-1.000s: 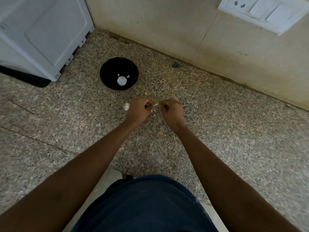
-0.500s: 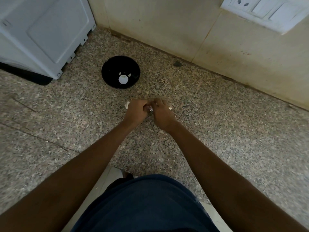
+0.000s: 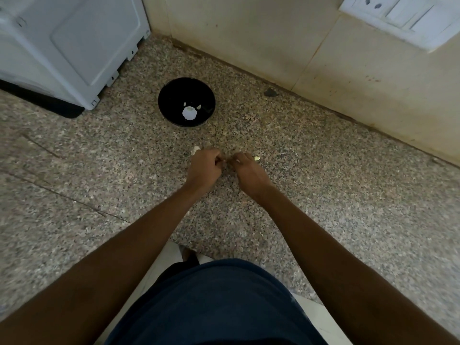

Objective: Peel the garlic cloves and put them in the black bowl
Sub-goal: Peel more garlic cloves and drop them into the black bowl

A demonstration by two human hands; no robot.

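STEP: peeling | GRIP: left hand (image 3: 204, 168) and right hand (image 3: 246, 170) both curled, pinching a barely visible garlic clove just below the black bowl (image 3: 171, 95) | ADVICE: strip skin over the tabletop (image 3: 323, 170), keep your pinch firm.

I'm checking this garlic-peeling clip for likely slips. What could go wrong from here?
Both hands, left hand and right hand, work something tiny between their fingertips, too hidden to identify; it could slip from that grip onto the speckled countertop, where small pale pieces are hard to spot. A loose garlic piece by the right hand might be knocked aside. The black bowl stands apart, so a carry could drop the clove.
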